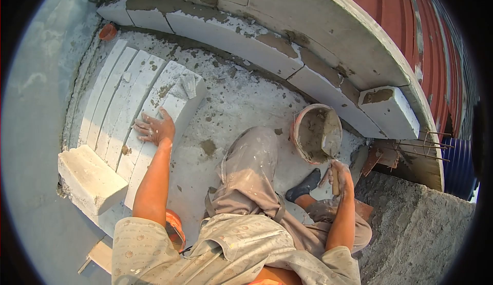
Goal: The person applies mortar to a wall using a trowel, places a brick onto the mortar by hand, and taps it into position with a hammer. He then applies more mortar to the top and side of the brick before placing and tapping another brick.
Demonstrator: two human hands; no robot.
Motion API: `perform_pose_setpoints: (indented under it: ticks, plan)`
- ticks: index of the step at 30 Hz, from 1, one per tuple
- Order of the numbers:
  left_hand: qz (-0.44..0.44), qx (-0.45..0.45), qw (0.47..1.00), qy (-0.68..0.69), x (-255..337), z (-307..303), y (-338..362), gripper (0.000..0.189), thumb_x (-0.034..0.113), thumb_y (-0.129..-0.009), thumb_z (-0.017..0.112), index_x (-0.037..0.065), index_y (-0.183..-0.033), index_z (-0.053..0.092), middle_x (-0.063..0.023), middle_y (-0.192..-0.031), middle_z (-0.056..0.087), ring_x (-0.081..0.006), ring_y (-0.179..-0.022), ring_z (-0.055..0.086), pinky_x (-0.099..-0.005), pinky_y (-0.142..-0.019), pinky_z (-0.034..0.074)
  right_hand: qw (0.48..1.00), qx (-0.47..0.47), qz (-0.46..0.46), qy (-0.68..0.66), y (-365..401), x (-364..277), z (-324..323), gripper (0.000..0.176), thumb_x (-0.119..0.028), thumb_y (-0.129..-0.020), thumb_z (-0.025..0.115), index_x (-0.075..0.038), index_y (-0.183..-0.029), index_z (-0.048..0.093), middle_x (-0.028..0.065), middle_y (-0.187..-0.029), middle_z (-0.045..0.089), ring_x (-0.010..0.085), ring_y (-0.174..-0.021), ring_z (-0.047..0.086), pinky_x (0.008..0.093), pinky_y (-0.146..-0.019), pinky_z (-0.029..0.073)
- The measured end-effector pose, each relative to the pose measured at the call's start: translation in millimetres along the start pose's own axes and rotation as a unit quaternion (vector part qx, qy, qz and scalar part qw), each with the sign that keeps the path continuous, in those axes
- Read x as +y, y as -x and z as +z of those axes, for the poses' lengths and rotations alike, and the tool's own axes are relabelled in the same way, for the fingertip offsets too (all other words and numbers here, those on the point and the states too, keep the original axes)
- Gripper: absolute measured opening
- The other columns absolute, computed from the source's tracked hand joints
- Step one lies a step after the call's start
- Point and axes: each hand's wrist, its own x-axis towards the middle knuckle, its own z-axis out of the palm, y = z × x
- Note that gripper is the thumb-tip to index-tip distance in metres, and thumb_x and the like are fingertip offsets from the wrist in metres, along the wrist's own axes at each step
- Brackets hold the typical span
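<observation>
My left hand (155,127) lies with fingers spread on top of the nearest of several white blocks (133,92) lined up side by side. A small pale scrap with a flat face (188,86) sits at the far end of that block. On the other side, my right hand (341,178) is wrapped around the wooden handle of a trowel (331,140). The trowel's blade reaches over the rim into an orange bucket (294,131) holding grey mortar (313,131), and wet mortar coats the blade.
A course of white blocks (246,46) with mortar on top runs along the grey wall (318,23). Thin rebar (423,145) sticks out at right, near a blue drum (458,168). One block (92,177) lies across the row's near end. Another orange bucket (175,228) stands beside me.
</observation>
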Motion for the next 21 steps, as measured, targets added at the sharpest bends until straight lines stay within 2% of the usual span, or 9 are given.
perform_pose_setpoints:
  ticks: [5, 6, 8, 10, 11, 12, 14, 17, 21]
  plan:
    - [-0.011, -0.025, 1.000, 0.005, 3, -8, 2, 0.084, 0.063, -0.098, 0.038, 0.005, -0.156, 0.022, -0.0294, -0.162, 0.010, -0.0434, -0.153, -0.002, -0.0653, -0.117, 0.001, 0.986, -0.037, -0.160, -0.009, -26, -51, 53, 0.030, -0.033, -0.095, 0.057, -0.004, -0.095, 0.059, 0.0050, -0.066, 0.056, 0.0144, -0.045, 0.050, 0.0278, -0.041, 0.042]
    - [-0.012, -0.030, 0.999, 0.003, 3, -10, 2, 0.084, 0.063, -0.098, 0.038, 0.005, -0.157, 0.021, -0.0293, -0.162, 0.010, -0.0434, -0.153, -0.002, -0.0653, -0.117, 0.001, 0.978, -0.062, -0.196, -0.017, -26, -74, 71, 0.030, -0.032, -0.095, 0.057, -0.003, -0.100, 0.061, 0.0045, -0.067, 0.056, 0.0143, -0.049, 0.053, 0.0274, -0.044, 0.044]
    - [-0.016, -0.036, 0.999, 0.013, 6, -15, 4, 0.083, 0.062, -0.098, 0.039, 0.004, -0.156, 0.022, -0.0288, -0.163, 0.010, -0.0430, -0.153, -0.001, -0.0648, -0.118, 0.000, 0.962, -0.062, -0.265, 0.021, -35, -122, 112, 0.029, -0.030, -0.094, 0.057, -0.003, -0.102, 0.063, 0.0034, -0.071, 0.057, 0.0125, -0.053, 0.054, 0.0256, -0.049, 0.044]
    - [-0.016, -0.032, 0.999, 0.024, 6, -16, 5, 0.083, 0.061, -0.098, 0.040, 0.004, -0.156, 0.023, -0.0288, -0.162, 0.011, -0.0429, -0.153, -0.001, -0.0645, -0.118, 0.000, 0.926, -0.036, -0.340, 0.161, -63, -170, 150, 0.025, -0.025, -0.092, 0.058, -0.002, -0.100, 0.063, 0.0078, -0.071, 0.061, 0.0197, -0.060, 0.061, 0.0294, -0.054, 0.048]
    - [-0.016, -0.030, 0.999, 0.029, 6, -16, 5, 0.082, 0.060, -0.098, 0.041, 0.004, -0.156, 0.024, -0.0288, -0.162, 0.011, -0.0429, -0.153, -0.001, -0.0644, -0.118, 0.000, 0.847, 0.044, -0.459, 0.266, -82, -188, 170, 0.026, -0.024, -0.091, 0.059, -0.003, -0.104, 0.064, 0.0116, -0.078, 0.064, 0.0255, -0.066, 0.065, 0.0338, -0.059, 0.051]
    - [-0.020, -0.026, 0.999, 0.021, 6, -15, 4, 0.083, 0.061, -0.097, 0.042, 0.005, -0.156, 0.025, -0.0276, -0.163, 0.012, -0.0415, -0.153, 0.000, -0.0639, -0.119, 0.002, 0.736, 0.122, -0.560, 0.360, -100, -203, 190, 0.028, -0.024, -0.090, 0.061, -0.004, -0.109, 0.064, 0.0153, -0.084, 0.067, 0.0312, -0.073, 0.068, 0.0382, -0.063, 0.054]
    - [-0.026, -0.021, 0.999, 0.004, 7, -13, 4, 0.083, 0.063, -0.097, 0.042, 0.007, -0.156, 0.026, -0.0252, -0.163, 0.013, -0.0386, -0.154, 0.002, -0.0631, -0.119, 0.005, 0.670, 0.204, -0.579, 0.418, -123, -224, 233, 0.034, -0.020, -0.089, 0.061, -0.007, -0.120, 0.063, 0.0188, -0.106, 0.067, 0.0400, -0.090, 0.069, 0.0470, -0.074, 0.056]
    - [-0.023, -0.016, 1.000, -0.003, 7, -14, 5, 0.082, 0.062, -0.097, 0.044, 0.007, -0.156, 0.025, -0.0250, -0.163, 0.014, -0.0388, -0.154, 0.002, -0.0631, -0.119, 0.005, 0.659, 0.200, -0.446, 0.571, -146, -236, 275, 0.042, -0.016, -0.089, 0.059, -0.009, -0.130, 0.059, 0.0167, -0.120, 0.063, 0.0385, -0.098, 0.068, 0.0481, -0.079, 0.056]
    - [-0.017, -0.008, 1.000, 0.013, 5, -13, 7, 0.082, 0.060, -0.097, 0.044, 0.006, -0.155, 0.024, -0.0267, -0.162, 0.013, -0.0402, -0.153, 0.001, -0.0640, -0.119, 0.004, 0.645, 0.199, -0.418, 0.607, -143, -226, 268, 0.050, -0.011, -0.088, 0.057, -0.011, -0.138, 0.054, 0.0178, -0.125, 0.059, 0.0383, -0.105, 0.066, 0.0482, -0.084, 0.055]
